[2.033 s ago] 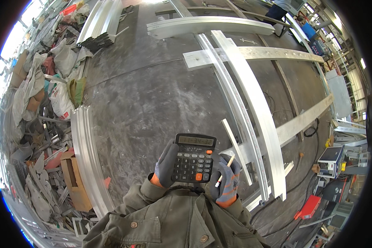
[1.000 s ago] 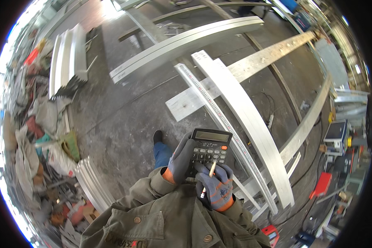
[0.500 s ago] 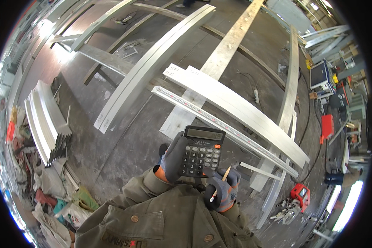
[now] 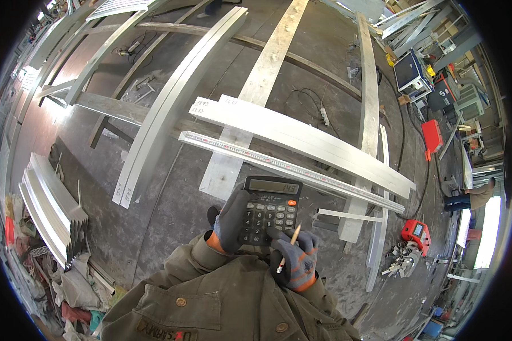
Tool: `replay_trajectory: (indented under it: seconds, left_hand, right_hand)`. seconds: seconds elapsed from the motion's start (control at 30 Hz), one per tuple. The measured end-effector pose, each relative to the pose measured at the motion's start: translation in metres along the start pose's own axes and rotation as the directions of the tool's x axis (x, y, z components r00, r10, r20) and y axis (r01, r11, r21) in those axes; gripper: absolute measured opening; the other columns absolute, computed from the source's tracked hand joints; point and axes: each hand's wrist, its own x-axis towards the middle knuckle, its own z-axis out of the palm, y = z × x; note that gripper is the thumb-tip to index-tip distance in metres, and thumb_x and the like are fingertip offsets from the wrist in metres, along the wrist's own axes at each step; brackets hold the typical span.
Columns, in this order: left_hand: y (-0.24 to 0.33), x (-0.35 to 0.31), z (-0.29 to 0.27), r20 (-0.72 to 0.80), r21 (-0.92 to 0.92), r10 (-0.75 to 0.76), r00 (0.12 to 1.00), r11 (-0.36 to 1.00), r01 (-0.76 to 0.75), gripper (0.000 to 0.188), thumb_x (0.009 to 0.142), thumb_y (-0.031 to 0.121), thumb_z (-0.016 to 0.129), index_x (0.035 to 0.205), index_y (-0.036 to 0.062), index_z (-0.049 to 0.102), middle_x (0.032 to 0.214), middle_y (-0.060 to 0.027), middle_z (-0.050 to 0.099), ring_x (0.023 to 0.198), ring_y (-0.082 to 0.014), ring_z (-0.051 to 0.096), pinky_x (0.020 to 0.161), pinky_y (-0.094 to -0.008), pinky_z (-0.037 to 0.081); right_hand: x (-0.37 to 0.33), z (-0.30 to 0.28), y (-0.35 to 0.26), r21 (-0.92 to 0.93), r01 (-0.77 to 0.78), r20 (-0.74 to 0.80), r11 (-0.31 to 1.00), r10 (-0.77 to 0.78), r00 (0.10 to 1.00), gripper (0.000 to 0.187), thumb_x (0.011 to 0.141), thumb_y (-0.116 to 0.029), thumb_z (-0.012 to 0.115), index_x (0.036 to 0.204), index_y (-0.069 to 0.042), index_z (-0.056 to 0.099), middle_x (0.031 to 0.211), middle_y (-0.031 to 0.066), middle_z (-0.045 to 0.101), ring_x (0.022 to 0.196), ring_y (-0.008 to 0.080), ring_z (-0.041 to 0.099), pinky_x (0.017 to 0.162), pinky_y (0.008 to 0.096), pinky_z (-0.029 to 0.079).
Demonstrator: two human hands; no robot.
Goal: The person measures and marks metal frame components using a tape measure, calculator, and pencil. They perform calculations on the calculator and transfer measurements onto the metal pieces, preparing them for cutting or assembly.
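Observation:
A black desk calculator (image 4: 274,200) is tilted toward me in front of my chest, its display lit with digits. Wrapped round its left edge is my left hand (image 4: 230,220), in a grey and orange work glove. My right hand (image 4: 299,262), gloved alike, is closed on a pencil (image 4: 296,233) whose sharpened tip points up. A finger of that hand reaches over the lower keys and hides some of them. Beyond the calculator, a long metal bar (image 4: 330,187) lies crosswise with a measuring scale (image 4: 261,161) along it.
White metal profiles (image 4: 301,141) rest across beams (image 4: 227,156). A long pale profile (image 4: 173,102) stands left of them. Bundled profiles (image 4: 42,199) and cloths lie at left. A red device (image 4: 416,236) sits beside metal offcuts (image 4: 403,258) at right. Another person (image 4: 477,196) is far right.
The whole view has shifted, so the bars and floor appear farther left. The digits on the calculator's display differ. My right hand has moved slightly over the lower keys, still holding the pencil.

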Motion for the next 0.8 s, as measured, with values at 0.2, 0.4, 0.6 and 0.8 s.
replay_trajectory:
  seconds: [0.2, 0.4, 0.6, 0.8]
  left_hand:
    - [0.002, 0.001, 0.012, 0.049, -0.041, -0.010, 0.999, 0.999, 0.012, 0.042, 0.108, 0.016, 0.046, 0.146, -0.0023, 0.041, 0.137, -0.0150, 0.057, 0.119, -0.0208, 0.063, 0.096, -0.0346, 0.057]
    - [-0.007, 0.000, 0.014, -0.002, -0.027, -0.055, 0.998, 0.998, 0.055, 0.043, 0.110, 0.022, 0.039, 0.147, -0.0016, 0.042, 0.140, -0.0159, 0.055, 0.122, -0.0205, 0.062, 0.099, -0.0359, 0.056]
    - [-0.018, 0.004, 0.014, -0.087, -0.104, -0.079, 0.993, 0.992, 0.070, 0.042, 0.110, 0.020, 0.044, 0.146, -0.0001, 0.043, 0.138, -0.0133, 0.056, 0.120, -0.0212, 0.062, 0.098, -0.0351, 0.056]
    - [-0.014, 0.005, 0.021, -0.131, -0.249, -0.204, 0.970, 0.954, 0.167, 0.048, 0.112, 0.027, 0.024, 0.145, -0.0002, 0.044, 0.134, -0.0149, 0.061, 0.116, -0.0191, 0.063, 0.098, -0.0347, 0.053]
  right_hand:
    - [0.005, 0.001, 0.014, -0.100, -0.090, -0.158, 0.991, 0.073, 0.985, 0.031, 0.073, -0.004, 0.075, 0.101, -0.011, 0.066, 0.111, 0.0046, 0.073, 0.095, 0.0308, 0.062, 0.086, 0.0469, 0.044]
    - [0.009, -0.003, 0.021, -0.049, -0.050, -0.038, 0.998, 0.048, 0.998, 0.029, 0.074, -0.009, 0.075, 0.101, -0.014, 0.066, 0.112, 0.0029, 0.073, 0.099, 0.0282, 0.062, 0.088, 0.0458, 0.044]
    - [0.010, -0.002, 0.017, 0.107, 0.138, 0.095, 0.985, -0.148, 0.984, 0.031, 0.076, -0.010, 0.072, 0.105, -0.017, 0.068, 0.126, 0.0000, 0.070, 0.104, 0.0250, 0.062, 0.096, 0.0449, 0.043]
    - [0.014, -0.002, 0.020, 0.058, 0.070, 0.170, 0.996, -0.079, 0.982, 0.032, 0.074, -0.010, 0.072, 0.105, -0.017, 0.069, 0.120, 0.0012, 0.072, 0.104, 0.0263, 0.061, 0.094, 0.0456, 0.044]
